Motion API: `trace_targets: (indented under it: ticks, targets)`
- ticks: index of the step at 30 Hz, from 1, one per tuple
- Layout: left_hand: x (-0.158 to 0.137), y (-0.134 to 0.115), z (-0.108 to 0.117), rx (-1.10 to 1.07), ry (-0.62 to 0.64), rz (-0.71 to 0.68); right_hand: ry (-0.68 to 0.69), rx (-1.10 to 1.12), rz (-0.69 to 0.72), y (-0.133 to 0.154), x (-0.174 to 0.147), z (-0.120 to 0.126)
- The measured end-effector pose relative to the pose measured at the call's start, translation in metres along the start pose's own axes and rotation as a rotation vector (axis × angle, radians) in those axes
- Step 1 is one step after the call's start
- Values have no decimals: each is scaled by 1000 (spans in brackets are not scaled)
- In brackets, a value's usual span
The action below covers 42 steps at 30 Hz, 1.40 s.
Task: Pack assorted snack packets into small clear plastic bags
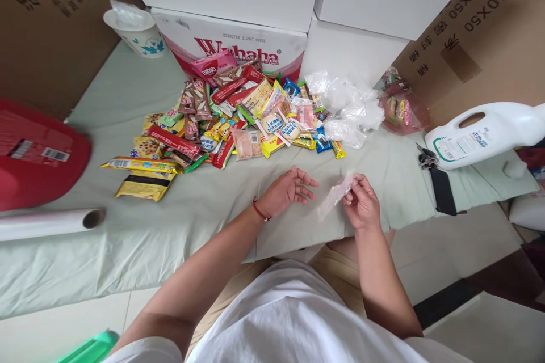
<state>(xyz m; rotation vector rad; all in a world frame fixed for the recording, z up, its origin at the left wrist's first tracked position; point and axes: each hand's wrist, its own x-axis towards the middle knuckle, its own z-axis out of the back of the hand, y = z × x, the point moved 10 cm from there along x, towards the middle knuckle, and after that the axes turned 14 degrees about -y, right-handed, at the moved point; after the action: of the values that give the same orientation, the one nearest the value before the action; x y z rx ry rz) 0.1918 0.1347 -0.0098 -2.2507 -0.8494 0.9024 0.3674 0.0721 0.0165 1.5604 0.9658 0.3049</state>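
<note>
Red lettering on the white carton read "Wahaha", with printed digits above it; "40X50" appeared twice on the brown carton at the right, and a pink packet bore "nabati". The right hand was raised over the near part of the surface, its fingers pinching a thin clear plastic bag by one end — the rest slanted down toward the left. The left hand reached in with its fingers loosely spread and empty, near the bag's free end but apart from it. Its forearm hid part of the surface's front edge. Beyond both hands lay a heap of wrapped snacks, with crumpled clear bags against its right side. A white jug lay farther right; a red container, a white roll and a paper cup were at the left.
</note>
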Motion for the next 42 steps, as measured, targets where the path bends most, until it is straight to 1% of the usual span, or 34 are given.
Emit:
trace_targets:
  ticks: [4, 7, 10, 12, 15, 18, 20, 22, 24, 26, 28, 30, 34, 36, 39, 41, 42]
  targets:
    - [2, 2, 1, 154, 6, -60, 111, -191, 117, 9, 5, -22]
    - [1, 3, -1, 285, 25, -121, 163, -264, 194, 12, 10, -37]
    - [1, 2, -2, 343, 30, -162, 195, -302, 227, 9, 14, -48]
    - [2, 0, -1, 365, 15, -184, 185, -318, 260, 8, 13, -51]
    - [4, -6, 2, 348, -43, -228, 127, -324, 337, 10, 0, -50]
    - [3, -9, 3, 324, -77, -250, 156, -416, 378, 4, -19, -55]
    - [3, -10, 4, 320, -88, -250, 152, -490, 382, -2, -24, -54]
    - [3, -10, 6, 294, -106, -235, 69, -460, 348, -4, -19, -42]
    - [4, -10, 12, 236, -138, -206, -32, -331, 259, -4, -9, -23]
    - [5, -12, 17, 155, -178, -190, -103, -202, 153, -5, 2, -4]
    - [6, -15, 20, 81, -197, -193, -127, -147, 84, -4, 8, 9]
    - [6, -16, 17, 14, -169, -172, -124, -141, 68, 0, 9, 16]
    - [4, -7, 9, -123, -83, -45, -111, -154, 107, 4, 1, 16]
    - [3, -3, 8, -171, -64, 4, -78, -157, 117, 3, -4, 8]
    - [3, 8, 7, -179, -55, 90, -43, -136, 151, 3, -8, -5]
    - [5, 15, 6, -169, -52, 134, -77, -119, 169, 4, -6, -9]
    - [6, 16, 7, -171, -66, 122, -111, -106, 180, 6, -4, -9]
